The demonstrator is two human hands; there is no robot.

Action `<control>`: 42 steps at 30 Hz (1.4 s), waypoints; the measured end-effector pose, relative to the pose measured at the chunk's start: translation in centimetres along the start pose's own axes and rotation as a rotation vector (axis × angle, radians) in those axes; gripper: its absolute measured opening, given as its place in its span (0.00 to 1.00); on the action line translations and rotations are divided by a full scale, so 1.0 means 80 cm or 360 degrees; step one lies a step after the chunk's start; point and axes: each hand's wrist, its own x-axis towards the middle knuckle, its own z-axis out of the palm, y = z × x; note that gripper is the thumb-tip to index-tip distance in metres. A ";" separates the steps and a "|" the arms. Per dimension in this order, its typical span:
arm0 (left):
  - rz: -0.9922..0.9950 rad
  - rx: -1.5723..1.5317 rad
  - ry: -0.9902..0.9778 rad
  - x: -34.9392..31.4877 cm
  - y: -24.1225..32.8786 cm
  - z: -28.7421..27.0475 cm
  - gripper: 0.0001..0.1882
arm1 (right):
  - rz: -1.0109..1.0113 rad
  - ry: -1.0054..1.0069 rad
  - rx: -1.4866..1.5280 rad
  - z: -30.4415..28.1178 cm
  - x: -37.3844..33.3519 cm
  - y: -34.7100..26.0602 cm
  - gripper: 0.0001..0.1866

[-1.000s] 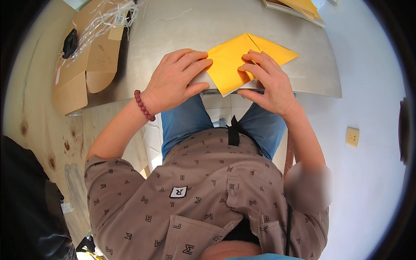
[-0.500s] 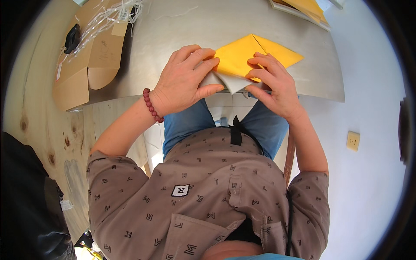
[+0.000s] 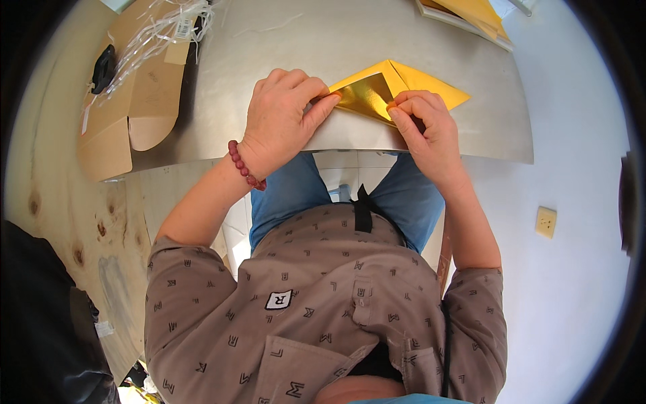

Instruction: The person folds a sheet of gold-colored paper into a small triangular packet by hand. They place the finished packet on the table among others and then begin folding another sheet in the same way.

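A shiny gold sheet of paper, folded into a flat pointed shape, lies near the table's front edge. Its near-left flap is turned up over the layers and reflects dark and bright patches. My left hand pinches the sheet's left corner between thumb and forefinger. The right hand is closed on the flap's near edge, thumb tip against bent forefinger. The paper's right point sticks out past my right fingers. A dark red bead bracelet circles my left wrist.
A brown cardboard box stands open at the table's left, with white paper shreds and a black object on it. At the far right lies a stack of gold sheets. The metal table's front edge curves before my lap.
The near flap, whose pale underside hung over the table edge, is now turned up with its gold side showing. My right hand has moved slightly nearer and closed on the flap.
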 end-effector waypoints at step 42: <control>0.0087 0.0018 -0.0441 -0.046 0.044 -0.008 0.44 | 0.0221 0.0265 -0.0254 0.027 0.010 -0.014 0.07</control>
